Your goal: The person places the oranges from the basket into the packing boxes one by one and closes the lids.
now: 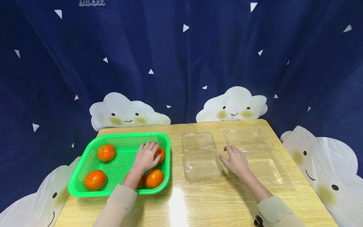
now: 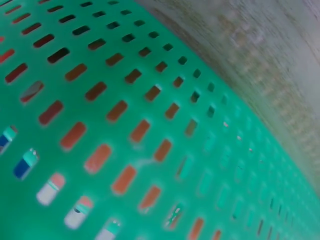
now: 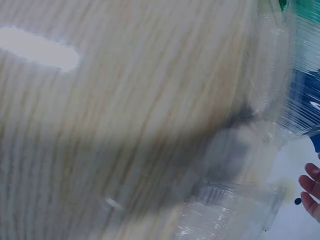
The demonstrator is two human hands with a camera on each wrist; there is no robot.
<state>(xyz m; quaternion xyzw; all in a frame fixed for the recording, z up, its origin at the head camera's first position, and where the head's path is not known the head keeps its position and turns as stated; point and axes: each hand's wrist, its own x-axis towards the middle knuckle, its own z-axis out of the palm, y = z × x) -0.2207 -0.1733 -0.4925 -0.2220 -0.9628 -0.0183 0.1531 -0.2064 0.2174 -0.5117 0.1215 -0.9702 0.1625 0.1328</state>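
Observation:
In the head view my left hand [image 1: 146, 156] reaches into the green basket [image 1: 168, 160] at its right end. Its fingers curl over an orange-red persimmon [image 1: 161, 155], thumb on the near side; the hand covers the fruit's left part. Another persimmon [image 1: 154, 178] sits just in front, and one more is partly hidden behind the left forearm. My right hand [image 1: 236, 161] hovers between two clear plastic boxes, fingers loosely bent and holding nothing. Its thumb is close to the rim of the smaller box [image 1: 202, 165]. The right wrist view catches these fingers [image 3: 311, 186] at its edge.
Two more persimmons, one at the back [image 1: 106, 153] and one in front [image 1: 95, 180], lie in the basket's left half. The larger clear box [image 1: 267, 170] stands right of my right hand, its lid [image 1: 246, 138] folded back. A dark blue curtain [image 1: 181, 63] hangs behind the wooden table [image 1: 158, 209].

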